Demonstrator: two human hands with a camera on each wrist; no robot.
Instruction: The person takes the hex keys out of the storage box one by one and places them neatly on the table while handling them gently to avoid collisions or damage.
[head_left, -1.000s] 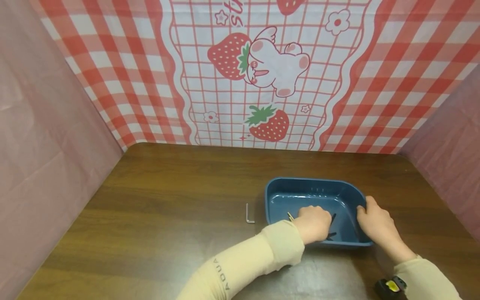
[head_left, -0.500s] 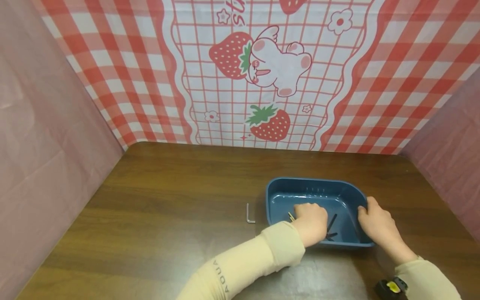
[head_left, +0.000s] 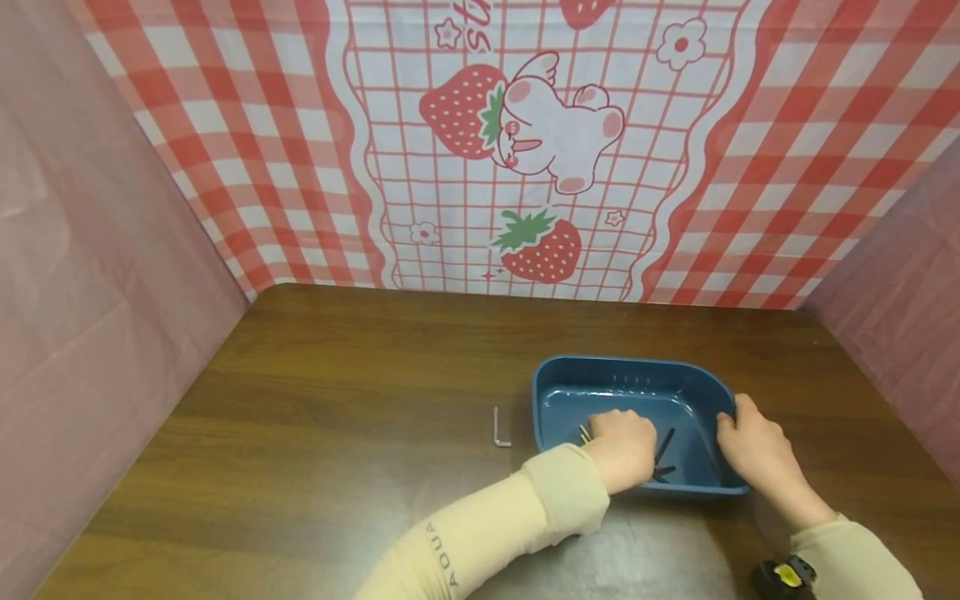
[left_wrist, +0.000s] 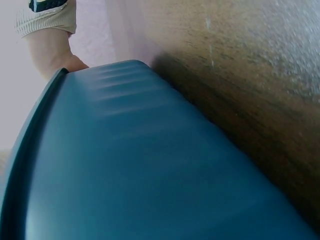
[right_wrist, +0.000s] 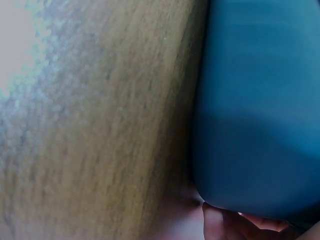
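Observation:
A blue plastic basin (head_left: 637, 372) stands on the table, right of centre. My left hand (head_left: 618, 450) reaches over its near wall into the inside, knuckles up. Its fingertips are hidden in the head view, and the left wrist view shows just the outer wall. Thin gold-coloured sticks (head_left: 585, 434) poke out left of this hand; whether it holds them is unclear. Several thin black pieces (head_left: 664, 454) lie on the basin floor just right of it. At the right end, my right hand (head_left: 761, 446) grips the rim, with fingers (right_wrist: 220, 225) against the outer wall.
A silver L-shaped hex key (head_left: 498, 433) lies on the brown wooden table (head_left: 360, 400), left of the basin. A black and yellow device (head_left: 783, 575) is by the right sleeve. A checked strawberry cloth (head_left: 540, 150) hangs behind the table.
My left hand has shifted slightly left inside the basin, uncovering more of the black pieces. The right hand keeps its grip on the rim.

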